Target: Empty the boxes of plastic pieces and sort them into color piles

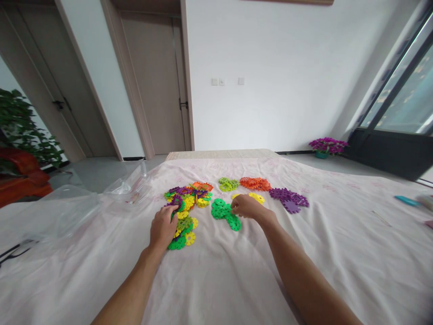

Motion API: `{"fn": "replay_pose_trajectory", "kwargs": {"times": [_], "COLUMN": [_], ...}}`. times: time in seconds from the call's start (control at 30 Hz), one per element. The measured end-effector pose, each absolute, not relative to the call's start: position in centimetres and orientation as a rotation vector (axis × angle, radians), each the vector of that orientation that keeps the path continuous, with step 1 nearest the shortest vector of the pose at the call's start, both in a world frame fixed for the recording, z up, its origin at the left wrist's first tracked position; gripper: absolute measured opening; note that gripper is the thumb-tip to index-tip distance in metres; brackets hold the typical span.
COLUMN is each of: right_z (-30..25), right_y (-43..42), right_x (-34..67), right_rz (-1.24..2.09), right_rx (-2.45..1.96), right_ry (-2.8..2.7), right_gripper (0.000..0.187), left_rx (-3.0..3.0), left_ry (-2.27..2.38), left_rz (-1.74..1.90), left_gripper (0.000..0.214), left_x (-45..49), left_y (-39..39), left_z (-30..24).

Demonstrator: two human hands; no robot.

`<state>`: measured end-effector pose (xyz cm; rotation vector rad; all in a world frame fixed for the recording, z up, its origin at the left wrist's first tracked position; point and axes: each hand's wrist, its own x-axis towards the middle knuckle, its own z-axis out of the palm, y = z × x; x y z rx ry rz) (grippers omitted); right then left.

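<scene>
My left hand point(164, 226) rests at the near left side of a mixed heap of plastic snowflake discs point(185, 215) in purple, yellow, green and orange. Its fingers are bent against the heap, beside a tilted purple disc point(176, 200); what they grip is partly hidden. My right hand point(248, 206) reaches over the right edge of a pile of green snowflake discs point(220, 208). Thumb and fingers are pinched together there, and what lies between them cannot be made out. Yellow snowflake discs point(257, 197) show just behind this hand, partly covered by it.
Behind lie light green discs point(228, 183) and orange discs point(255, 183), with purple discs point(289, 198) to the right. Clear plastic containers point(130, 185) stand on the left of the pale cloth point(216, 280). A blue object point(407, 200) lies far right.
</scene>
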<state>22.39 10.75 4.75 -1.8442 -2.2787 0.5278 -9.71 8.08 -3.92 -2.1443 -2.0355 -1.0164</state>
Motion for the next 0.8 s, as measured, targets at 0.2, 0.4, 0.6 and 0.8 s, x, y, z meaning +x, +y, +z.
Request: {"fn": "replay_pose_trajectory", "kwargs": {"times": [0.2,0.4,0.6,0.8], "right_z": [3.7,1.3,0.5,-0.4], "right_y": [8.7,6.8,7.0,7.1], "right_x": [17.0,12.3,11.0,10.9], "right_rz": [0.193,0.103,0.106,0.174], "right_rx": [-1.535,-1.211,-1.227,-1.246], "right_ry": [-2.394,-2.512,-2.508,-2.422], "right_gripper": [0.018,0.021,0.026,0.022], "left_rx": [-2.145,-2.138,-2.146,-2.152], "left_ry": [-2.044,-2.032,-2.016,-2.008], "left_rz": [-1.003,-1.019,-1.018,-1.023], "left_gripper": [0.035,0.035,0.035,0.035], "left_x": [-9.7,-9.6,-9.8,-9.7], "left_y": [8.0,8.0,8.2,8.0], "left_z": [-3.8,-3.8,-3.9,-3.8]}}
